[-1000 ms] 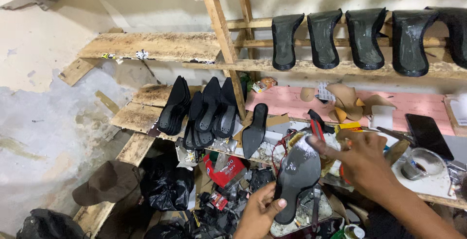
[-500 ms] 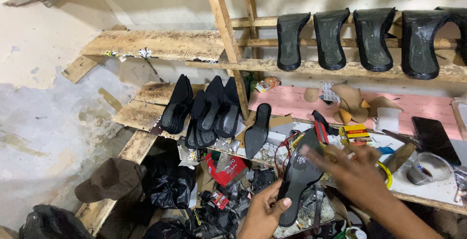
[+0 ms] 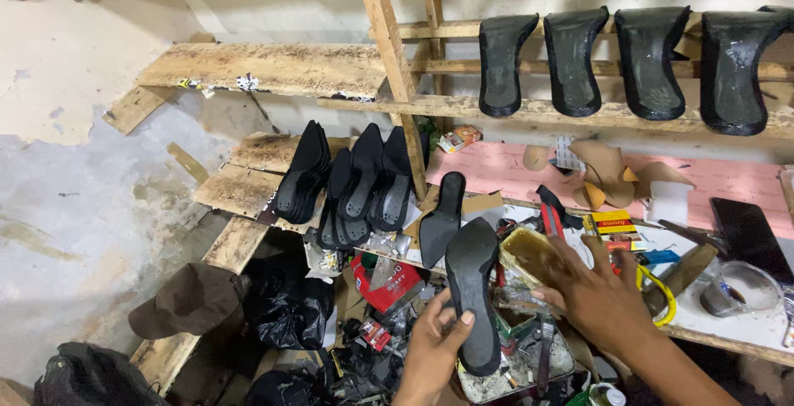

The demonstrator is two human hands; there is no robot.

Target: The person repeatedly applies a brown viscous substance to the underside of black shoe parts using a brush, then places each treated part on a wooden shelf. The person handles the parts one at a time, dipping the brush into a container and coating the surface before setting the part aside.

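Left hand (image 3: 434, 348) grips the black shoe sole (image 3: 473, 290) upright, thumb across it — right hand (image 3: 600, 290), fingers spread, clasps a yellowish tub (image 3: 529, 255) just beside.

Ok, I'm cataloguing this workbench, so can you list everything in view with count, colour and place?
Held sole: one, black, in left hand.
Container: one, yellowish, under right hand.
Leaning sole: one, black, beside the post.
Stacked soles: several, black, lower shelf.
Moulded pieces: four, black, top shelf.
Phone: one, black, bench right.
Cap: one, brown, lower left.
Bags: black, count unclear, under shelf.
Left hand: holding the sole.
Right hand: fingers on the container.
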